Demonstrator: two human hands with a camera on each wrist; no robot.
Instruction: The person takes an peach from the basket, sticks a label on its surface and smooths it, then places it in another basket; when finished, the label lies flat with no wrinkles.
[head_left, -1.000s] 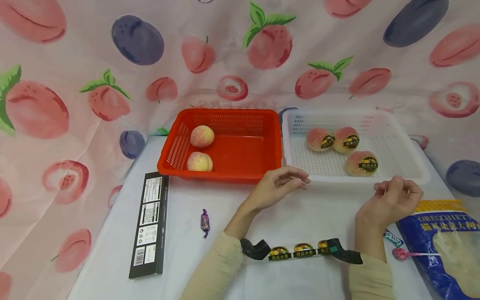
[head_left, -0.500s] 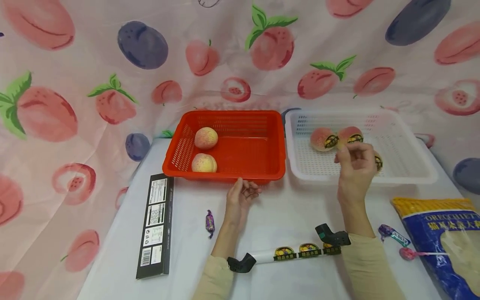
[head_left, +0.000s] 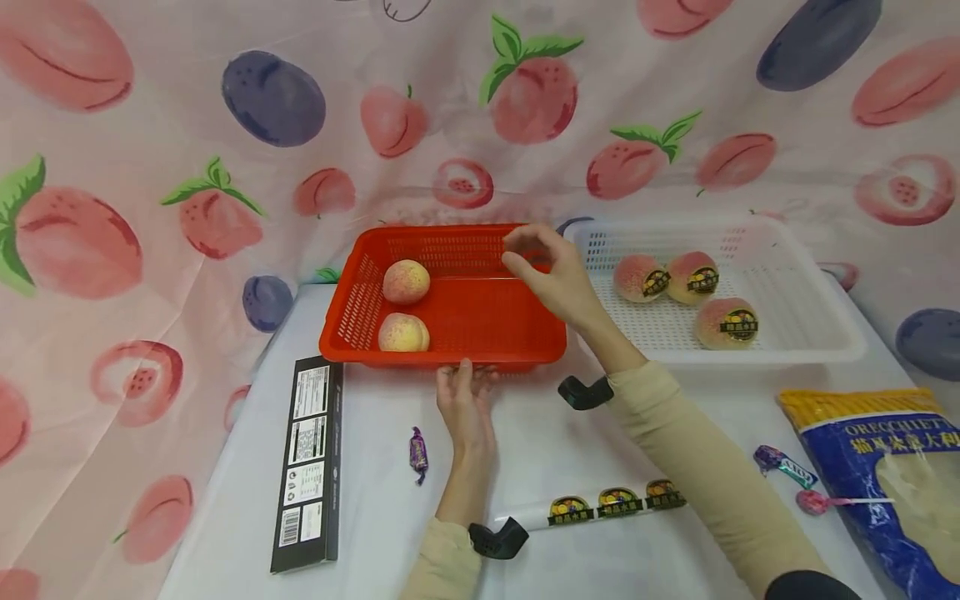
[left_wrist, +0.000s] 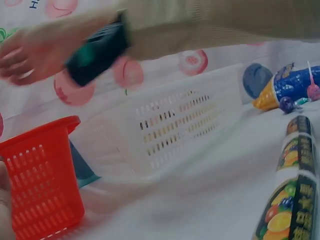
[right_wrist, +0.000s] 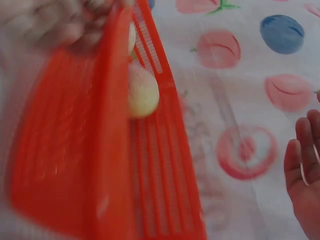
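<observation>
Red basket (head_left: 476, 312), two peaches (head_left: 406, 282) contained at left, placed beside a white basket (head_left: 802, 321). Front rim touched by the left hand (head_left: 467, 407), grip not determinable; right hand (head_left: 557, 275), fingers loosely curved and unladen, raised at the red basket's right end

"What's on the white table (head_left: 390, 533)?"
"A red basket (head_left: 487, 317) and a white basket (head_left: 795, 300), side by side at the back."
"And on the left?"
"A long black box (head_left: 309, 467). A purple candy (head_left: 417, 456) lies apart from it, to its right."
"What's in the middle, at the front?"
"A sticker roll (head_left: 618, 502) with fruit on it."
"And on the right?"
"A blue and yellow bag (head_left: 855, 450). Beside it, a wrapped candy (head_left: 784, 467) and a pink lollipop (head_left: 812, 502) that reaches over its edge"
</observation>
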